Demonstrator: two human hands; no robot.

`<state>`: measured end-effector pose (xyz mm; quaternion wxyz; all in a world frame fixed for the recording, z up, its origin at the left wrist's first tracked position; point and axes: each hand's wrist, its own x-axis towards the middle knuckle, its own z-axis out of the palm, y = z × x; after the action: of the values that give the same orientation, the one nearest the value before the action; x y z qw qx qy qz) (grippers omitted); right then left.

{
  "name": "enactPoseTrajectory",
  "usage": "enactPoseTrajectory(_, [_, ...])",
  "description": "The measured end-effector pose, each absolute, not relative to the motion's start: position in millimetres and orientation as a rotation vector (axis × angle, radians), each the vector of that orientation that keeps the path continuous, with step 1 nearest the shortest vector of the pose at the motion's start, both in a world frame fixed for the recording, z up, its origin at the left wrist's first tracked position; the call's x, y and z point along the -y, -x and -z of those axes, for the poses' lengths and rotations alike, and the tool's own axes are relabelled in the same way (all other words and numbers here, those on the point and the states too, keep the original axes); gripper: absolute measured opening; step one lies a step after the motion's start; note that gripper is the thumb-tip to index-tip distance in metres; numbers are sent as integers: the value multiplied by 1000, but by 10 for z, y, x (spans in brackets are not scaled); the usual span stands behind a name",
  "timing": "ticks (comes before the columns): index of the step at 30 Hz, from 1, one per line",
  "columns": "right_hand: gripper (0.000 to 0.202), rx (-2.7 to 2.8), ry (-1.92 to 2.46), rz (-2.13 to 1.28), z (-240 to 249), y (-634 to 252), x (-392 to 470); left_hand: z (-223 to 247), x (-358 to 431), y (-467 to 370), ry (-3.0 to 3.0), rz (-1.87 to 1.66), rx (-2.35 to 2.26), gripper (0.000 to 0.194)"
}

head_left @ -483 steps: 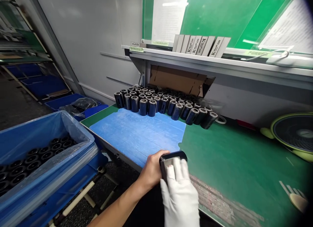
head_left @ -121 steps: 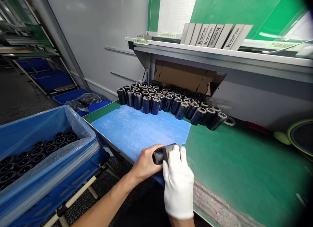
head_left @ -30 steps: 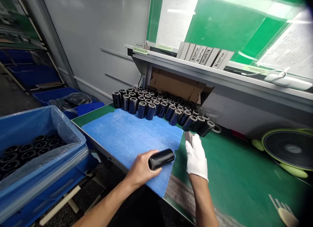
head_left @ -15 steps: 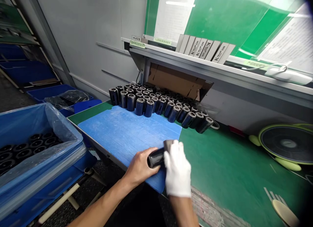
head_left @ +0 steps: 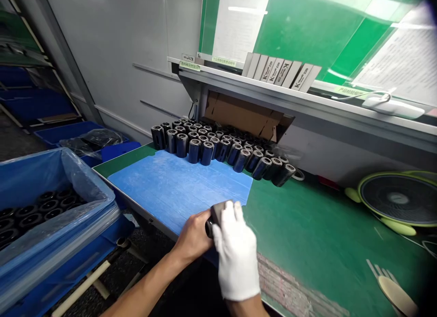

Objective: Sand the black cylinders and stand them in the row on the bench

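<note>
1. While the bare left hand (head_left: 193, 237) wraps the near end of the black cylinder (head_left: 214, 215), it lies over the near edge of the blue mat (head_left: 177, 187) on the table (head_left: 317, 235).
2. Gloved right hand (head_left: 235, 253) is curled over its top, pressing a grey pad (head_left: 218, 210).
3. Judgement: glossy, rigid, probably slippery; grip around the barrel, not the ends.
4. Matching cylinders (head_left: 218, 146) stand far.

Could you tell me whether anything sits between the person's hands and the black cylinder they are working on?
Nothing visible does. The bare left hand grips the black cylinder directly over the blue mat, and the gloved right hand lies over it, pressing what looks like a grey pad against it.
</note>
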<state>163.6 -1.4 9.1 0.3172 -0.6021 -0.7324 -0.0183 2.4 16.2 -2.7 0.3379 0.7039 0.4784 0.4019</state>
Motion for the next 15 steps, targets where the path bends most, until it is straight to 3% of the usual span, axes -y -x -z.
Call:
enactPoseTrajectory(3, [57, 1719, 1711, -136, -45, -1999, -127, 13, -163, -16, -1828, -1061, -1266, 54])
enactPoseTrajectory(8, [73, 1391, 1844, -99, -99, -2470, -231, 5, -155, -8, -1837, -1045, -1267, 57])
enactPoseTrajectory(11, [78, 1427, 1777, -54, -138, -2152, -101, 14, -152, -7, -1849, -1051, -1285, 57])
enactPoseTrajectory(15, [62, 1751, 1631, 57, -84, -1619, -33, 23, -161, -14, -1863, -1027, -1260, 48])
